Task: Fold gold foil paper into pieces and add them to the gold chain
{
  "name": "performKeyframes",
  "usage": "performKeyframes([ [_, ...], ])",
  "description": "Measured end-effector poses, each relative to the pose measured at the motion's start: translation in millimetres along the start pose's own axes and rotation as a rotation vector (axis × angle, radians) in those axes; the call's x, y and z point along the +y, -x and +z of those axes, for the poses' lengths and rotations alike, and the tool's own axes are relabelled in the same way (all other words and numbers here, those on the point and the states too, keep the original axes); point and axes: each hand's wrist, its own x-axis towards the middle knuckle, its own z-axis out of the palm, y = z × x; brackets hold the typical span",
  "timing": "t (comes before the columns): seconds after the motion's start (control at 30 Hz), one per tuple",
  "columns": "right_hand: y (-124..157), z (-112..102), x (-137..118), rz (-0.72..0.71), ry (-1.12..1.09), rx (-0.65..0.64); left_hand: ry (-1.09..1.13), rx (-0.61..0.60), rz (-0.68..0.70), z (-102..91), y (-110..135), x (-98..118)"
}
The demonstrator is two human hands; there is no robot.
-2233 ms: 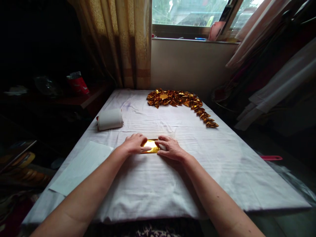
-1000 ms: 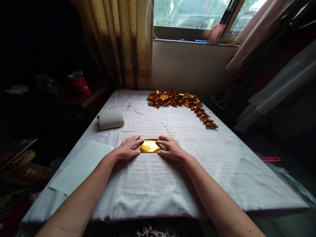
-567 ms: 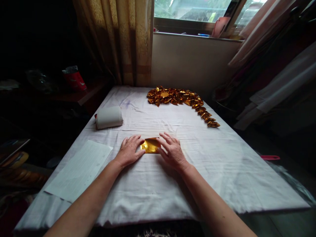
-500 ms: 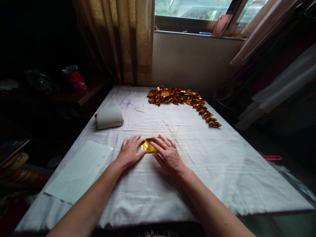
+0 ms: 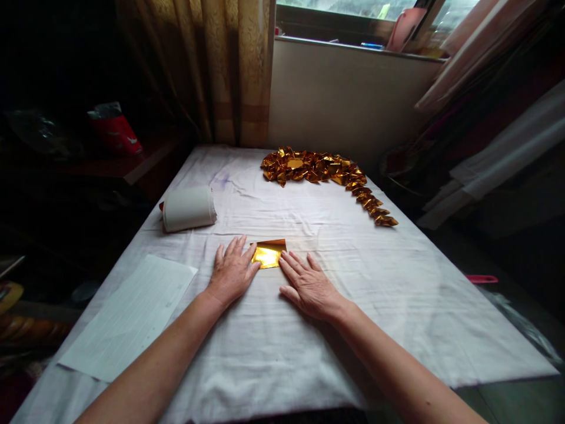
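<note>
A small sheet of shiny gold foil paper [image 5: 268,254] lies on the white-clothed table, its far edge darker and seeming to stand up as a fold. My left hand [image 5: 232,266] rests flat at its left side, fingers spread, with thumb and fingertips touching the paper's edge. On the other side, my right hand [image 5: 309,282] lies palm down, its fingers stretched and their tips on the paper's right edge. Toward the back, a chain of folded gold foil pieces [image 5: 320,169] curves round and trails to the right.
A thick white roll [image 5: 189,209] lies at the left on the tablecloth [image 5: 388,318]. Nearer me is a lined paper sheet [image 5: 132,318]. A red container [image 5: 115,134] stands on a dark side table. Curtains [image 5: 220,70] and a window sill [image 5: 353,46] are behind; clothes hang at right.
My right hand has slid right and toward me, off the top of the gold paper, uncovering more of it. The paper's far edge now shows as a darker strip. The camera view has tilted down slightly.
</note>
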Motion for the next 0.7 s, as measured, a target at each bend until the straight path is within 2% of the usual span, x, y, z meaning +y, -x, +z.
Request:
performKeyframes([
  [0.1, 2, 0, 2, 0.009, 0.023, 0.025, 0.019, 0.171, 0.154, -2.5, 4, 5],
  [0.17, 0, -2, 1, 0.004, 0.026, 0.076, 0.047, 0.223, 0.248, -6.1, 6, 9],
  [0.3, -12, -10, 1, -0.014, 0.017, 0.223, 0.021, 0.285, 0.240, -13.2, 7, 11],
  [0.4, -24, -15, 4, -0.034, -0.003, 0.262, -0.012, 0.288, 0.243, -15.7, 4, 11],
  [0.57, -36, -15, 15, -0.095, -0.047, 0.252, -0.063, 0.262, 0.347, -16.7, -3, 9],
  [0.7, -35, -7, 20, -0.133, -0.122, 0.351, -0.108, 0.261, 0.415, -16.9, -4, 8],
])
